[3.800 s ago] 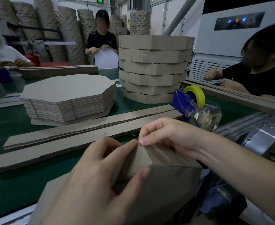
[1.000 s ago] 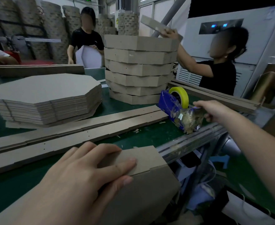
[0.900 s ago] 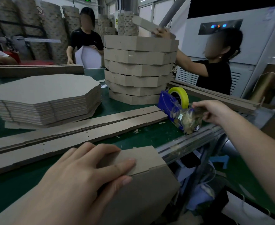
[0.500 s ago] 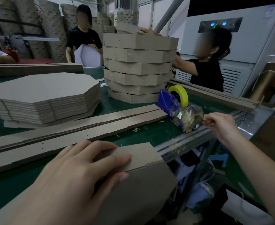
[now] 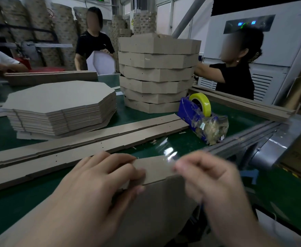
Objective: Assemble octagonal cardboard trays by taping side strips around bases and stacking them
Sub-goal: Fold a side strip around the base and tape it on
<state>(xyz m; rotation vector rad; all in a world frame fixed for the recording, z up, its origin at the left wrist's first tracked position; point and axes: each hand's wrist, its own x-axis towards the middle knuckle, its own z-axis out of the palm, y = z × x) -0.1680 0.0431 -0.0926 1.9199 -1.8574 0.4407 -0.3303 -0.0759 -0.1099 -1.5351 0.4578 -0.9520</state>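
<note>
1. The tray (image 5: pixel 156 202) sits at the near table (image 5: pixel 190 145) edge, in front of the dispenser (image 5: pixel 202 120).
2. The left hand (image 5: pixel 96 182) lies on the tray's top, fingers nearly straight and spread, pressing the cardboard down, with the thumb against the side wall.
3. The right hand (image 5: pixel 212 177), blurred, hovers at the tray's right corner, its curled fingertips pinching a clear tape (image 5: pixel 169 152) piece that reaches up toward the dispenser.
4. Long strips (image 5: pixel 92 145) lie flat to the left of the dispenser.
5. A stack of finished trays (image 5: pixel 157 73) stands just behind the dispenser.
6. Flat bases (image 5: pixel 60 107) are piled well to the left of the dispenser.
</note>
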